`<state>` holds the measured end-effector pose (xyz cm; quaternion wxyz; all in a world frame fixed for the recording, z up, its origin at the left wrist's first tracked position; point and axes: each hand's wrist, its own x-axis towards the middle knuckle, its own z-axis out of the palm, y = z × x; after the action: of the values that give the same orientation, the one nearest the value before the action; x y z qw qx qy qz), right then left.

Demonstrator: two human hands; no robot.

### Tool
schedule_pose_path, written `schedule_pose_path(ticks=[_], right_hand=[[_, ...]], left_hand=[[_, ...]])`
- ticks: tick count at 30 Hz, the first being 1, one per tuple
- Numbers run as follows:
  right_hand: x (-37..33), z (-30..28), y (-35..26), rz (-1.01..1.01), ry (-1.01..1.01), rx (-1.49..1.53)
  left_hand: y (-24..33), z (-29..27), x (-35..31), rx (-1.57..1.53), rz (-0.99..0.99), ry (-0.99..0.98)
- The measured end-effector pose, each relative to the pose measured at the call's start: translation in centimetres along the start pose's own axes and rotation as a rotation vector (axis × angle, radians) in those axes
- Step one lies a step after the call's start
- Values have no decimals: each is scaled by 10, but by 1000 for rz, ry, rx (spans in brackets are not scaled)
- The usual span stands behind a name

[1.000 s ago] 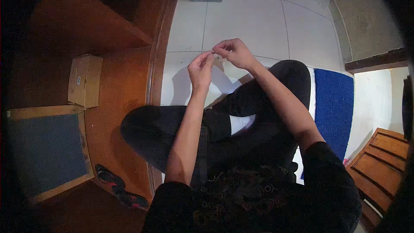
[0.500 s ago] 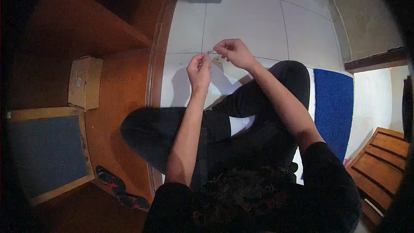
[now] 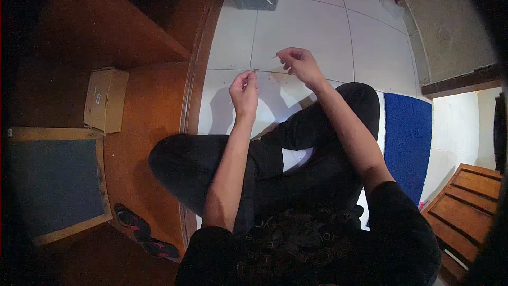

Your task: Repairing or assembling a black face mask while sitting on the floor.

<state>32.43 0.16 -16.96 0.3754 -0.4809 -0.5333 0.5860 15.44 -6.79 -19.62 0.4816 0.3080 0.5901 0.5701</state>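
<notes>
Grip: both sets of my fingertips are pinched together on something thin. My left hand [image 3: 244,87] nips a small, pale, wire-like piece [image 3: 256,70] at its near end; my right hand [image 3: 299,63] pinches a second small tip [image 3: 275,56] (too small to tell whether the two belong to one strand).

Location of the piece: upper centre of the frame, held above the white floor tiles [image 3: 317,26], ahead of my crossed legs [image 3: 275,164].

Key relation: the piece lies between the two hands, its long axis seemingly running from lower left to upper right. It sits just beside the left fingertips, so the left hand is nearer; the right hand lies up and to the right, close but apart.

Change from the earlier frames: the hands were nearly touching a second ago; now there is a clear gap between them.

Surroundings: cardboard box [image 3: 106,100] on the wooden surface at left; blue mat [image 3: 407,137] at right.
</notes>
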Motion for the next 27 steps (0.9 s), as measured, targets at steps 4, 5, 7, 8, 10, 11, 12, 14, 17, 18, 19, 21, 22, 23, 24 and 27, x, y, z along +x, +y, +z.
schedule_pose_path(ticks=[4, 5, 7, 8, 10, 11, 12, 14, 17, 18, 19, 21, 22, 23, 24, 27], right_hand=[[2, 2, 2, 3, 31, 17], [4, 1, 6, -17, 58, 53], [7, -6, 10, -41, 86, 84], [6, -5, 10, -50, 94, 127], [5, -4, 10, -60, 100, 167], [4, -2, 9, -28, 89, 147], [3, 0, 9, 3, 77, 127], [-1, 2, 9, 0, -37, 22], [-3, 8, 11, 11, -178, -141], [-3, 10, 12, 23, -204, -199], [-2, 11, 13, 33, -200, -222], [2, 12, 29, -91, -246, -304], [4, 10, 35, -213, -289, -387], [4, 10, 36, -226, -338, -526], [1, 11, 38, -231, -337, -532], [-7, 12, 43, -165, -501, -872]], left_hand=[[1, 0, 0, 45, 6, 9], [2, 1, 0, 51, 4, 7], [4, 5, -2, 40, 12, -2], [3, 4, -2, 35, 17, -5], [3, 4, -3, 31, 15, -5], [1, 3, -2, 29, 13, -8], [0, 2, -1, 28, 15, -7], [-2, 0, -1, 12, -32, -61], [-3, 2, -3, 50, -25, -113], [-1, 4, -3, 48, -23, -115], [1, 5, -3, 52, -43, -113], [1, 6, -3, 54, -59, -110], [1, 7, -2, 30, -46, -108], [-1, 7, -1, 6, -33, -103], [-2, 6, -1, 1, -27, -103], [-4, 4, -1, 36, -12, -117]])
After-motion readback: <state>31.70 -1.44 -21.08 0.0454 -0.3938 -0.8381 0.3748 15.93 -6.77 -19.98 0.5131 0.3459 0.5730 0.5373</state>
